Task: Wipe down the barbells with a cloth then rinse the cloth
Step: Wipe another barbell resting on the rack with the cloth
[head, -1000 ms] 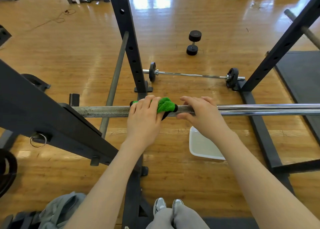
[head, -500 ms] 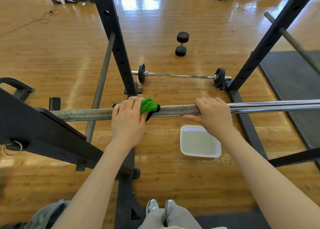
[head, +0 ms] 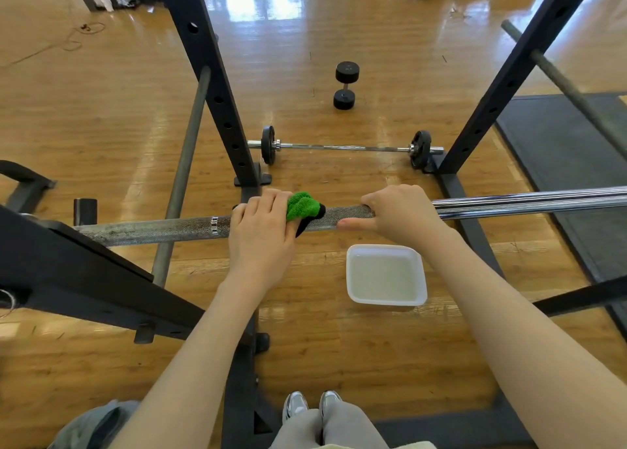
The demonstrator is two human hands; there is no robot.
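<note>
A long steel barbell [head: 152, 230] lies across the rack in front of me, knurled on the left and shiny on the right. My left hand [head: 263, 235] grips a green cloth [head: 302, 205] with a black edge, wrapped around the knurled part of the bar. Just to the right, my right hand [head: 402, 213] curls over the bar, thumb stretched along its underside. A white tub [head: 386, 275] of cloudy water stands on the floor below the bar.
Black rack uprights [head: 210, 75] rise left and right [head: 509, 75]. A small loaded barbell [head: 346, 148] and a black dumbbell [head: 345, 85] lie on the wooden floor beyond. A dark mat [head: 559, 150] lies at right. My shoes [head: 310, 404] stand near the rack's base.
My left hand slid the cloth left along the bar, opening a gap of bare knurling between my hands. My head has shifted, so the tub shows fully.
</note>
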